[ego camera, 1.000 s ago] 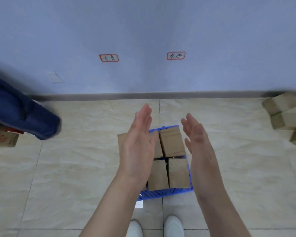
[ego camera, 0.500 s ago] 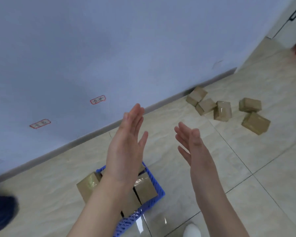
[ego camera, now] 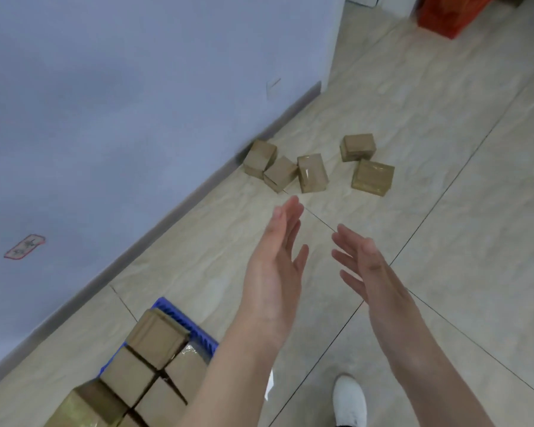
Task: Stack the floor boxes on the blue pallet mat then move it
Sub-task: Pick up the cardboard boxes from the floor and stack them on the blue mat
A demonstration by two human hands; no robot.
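Observation:
Several brown cardboard boxes (ego camera: 311, 173) lie loose on the tiled floor near the wall's corner, ahead of me. The blue pallet mat (ego camera: 188, 322) shows at the lower left, with several boxes (ego camera: 154, 335) packed on it. My left hand (ego camera: 275, 266) and my right hand (ego camera: 369, 266) are raised side by side with palms facing each other, fingers apart, holding nothing. Both hover well short of the loose boxes and to the right of the mat.
A pale blue wall (ego camera: 121, 103) with a grey baseboard runs diagonally on the left. A red object (ego camera: 450, 13) stands at the far top right. My white shoe (ego camera: 350, 400) is on the tiles at the bottom.
The view has swung right, away from the mat: the loose boxes have come to the centre, and the mat has slid to the lower left. Both hands stay empty and open.

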